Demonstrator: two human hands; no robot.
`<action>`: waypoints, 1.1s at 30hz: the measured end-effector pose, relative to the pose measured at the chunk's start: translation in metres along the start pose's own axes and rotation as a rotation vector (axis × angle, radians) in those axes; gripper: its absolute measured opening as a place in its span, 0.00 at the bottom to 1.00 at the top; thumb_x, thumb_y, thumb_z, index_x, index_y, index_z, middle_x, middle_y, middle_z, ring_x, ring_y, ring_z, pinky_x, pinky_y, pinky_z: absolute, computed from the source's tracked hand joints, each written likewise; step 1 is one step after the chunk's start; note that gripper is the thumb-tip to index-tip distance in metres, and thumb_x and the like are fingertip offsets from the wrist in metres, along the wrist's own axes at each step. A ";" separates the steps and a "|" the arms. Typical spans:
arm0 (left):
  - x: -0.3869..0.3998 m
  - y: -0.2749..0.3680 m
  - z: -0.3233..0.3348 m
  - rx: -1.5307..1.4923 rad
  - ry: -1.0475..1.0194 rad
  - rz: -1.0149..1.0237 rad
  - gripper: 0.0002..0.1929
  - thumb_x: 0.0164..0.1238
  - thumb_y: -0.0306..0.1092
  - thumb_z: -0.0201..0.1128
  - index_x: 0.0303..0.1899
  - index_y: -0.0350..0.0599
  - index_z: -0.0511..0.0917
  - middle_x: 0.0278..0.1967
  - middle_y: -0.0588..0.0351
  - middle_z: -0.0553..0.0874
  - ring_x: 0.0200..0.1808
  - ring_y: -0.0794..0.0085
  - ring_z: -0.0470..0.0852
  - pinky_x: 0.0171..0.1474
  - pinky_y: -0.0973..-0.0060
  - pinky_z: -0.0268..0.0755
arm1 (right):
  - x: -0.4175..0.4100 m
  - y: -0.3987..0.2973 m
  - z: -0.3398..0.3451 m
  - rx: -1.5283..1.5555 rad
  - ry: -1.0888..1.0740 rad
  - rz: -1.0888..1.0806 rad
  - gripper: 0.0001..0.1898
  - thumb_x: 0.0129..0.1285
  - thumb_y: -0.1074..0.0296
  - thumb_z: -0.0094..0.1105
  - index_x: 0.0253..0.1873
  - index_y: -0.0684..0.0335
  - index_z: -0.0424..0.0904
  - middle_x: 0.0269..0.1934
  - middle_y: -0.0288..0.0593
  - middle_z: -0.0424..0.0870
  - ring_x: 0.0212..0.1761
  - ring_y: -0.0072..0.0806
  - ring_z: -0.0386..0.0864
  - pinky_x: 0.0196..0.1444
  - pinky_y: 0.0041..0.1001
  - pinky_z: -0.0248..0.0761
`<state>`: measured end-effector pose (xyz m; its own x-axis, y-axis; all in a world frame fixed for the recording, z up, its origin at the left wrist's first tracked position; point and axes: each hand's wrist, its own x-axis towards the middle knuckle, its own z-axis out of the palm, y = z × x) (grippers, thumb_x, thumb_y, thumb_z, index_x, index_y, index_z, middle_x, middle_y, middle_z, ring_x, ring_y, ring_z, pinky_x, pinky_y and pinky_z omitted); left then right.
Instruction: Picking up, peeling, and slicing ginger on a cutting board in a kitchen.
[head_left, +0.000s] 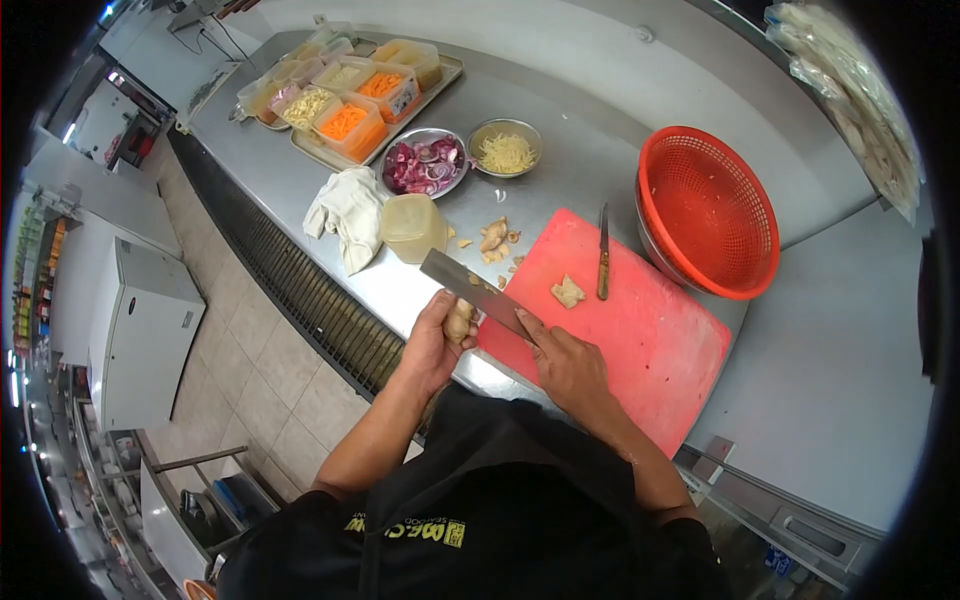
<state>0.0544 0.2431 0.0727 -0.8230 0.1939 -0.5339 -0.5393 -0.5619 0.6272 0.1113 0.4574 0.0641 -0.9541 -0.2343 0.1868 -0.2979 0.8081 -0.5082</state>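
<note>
My left hand (433, 339) grips a piece of ginger root (458, 322) off the near left edge of the red cutting board (637, 352). In my right hand (568, 365) is a cleaver (480, 294), its wide blade reaching left over the ginger, with scraps stuck to it. Whether the edge touches the ginger I cannot tell. A pale ginger piece (568, 292) lies on the board beside a small knife with a wooden handle (604, 274). More unpeeled ginger (494, 235) rests on the steel table among peel scraps.
A red plastic colander (709, 214) sits in a metal bowl at right. Beyond my left hand are an upturned plastic container (412, 227), a white cloth (347, 214), a bowl of red onion (424, 163), a bowl of pale shreds (507, 152) and tubs of cut carrot (350, 124).
</note>
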 end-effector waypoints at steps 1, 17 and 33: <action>0.002 0.002 -0.005 0.062 -0.044 0.041 0.14 0.83 0.48 0.54 0.51 0.47 0.74 0.32 0.58 0.81 0.31 0.73 0.78 0.33 0.76 0.70 | -0.002 0.002 0.000 0.017 0.028 -0.003 0.26 0.70 0.68 0.59 0.73 0.49 0.74 0.31 0.45 0.79 0.30 0.45 0.83 0.34 0.42 0.79; 0.017 0.012 -0.015 -0.126 -0.210 -0.018 0.20 0.85 0.54 0.46 0.46 0.47 0.75 0.32 0.58 0.80 0.33 0.71 0.77 0.35 0.74 0.69 | -0.031 0.000 -0.012 -0.055 0.093 -0.025 0.29 0.63 0.70 0.63 0.71 0.47 0.77 0.28 0.40 0.76 0.28 0.38 0.80 0.31 0.37 0.77; 0.018 0.007 -0.001 -0.251 0.163 0.066 0.14 0.80 0.49 0.58 0.42 0.50 0.78 0.35 0.61 0.81 0.40 0.70 0.79 0.49 0.67 0.74 | -0.028 0.002 0.004 -0.204 0.153 -0.194 0.29 0.62 0.72 0.62 0.70 0.46 0.78 0.27 0.37 0.72 0.25 0.35 0.77 0.28 0.34 0.76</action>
<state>0.0363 0.2417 0.0664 -0.8042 0.0302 -0.5936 -0.4083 -0.7538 0.5148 0.1371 0.4634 0.0542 -0.8596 -0.3229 0.3961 -0.4465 0.8516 -0.2748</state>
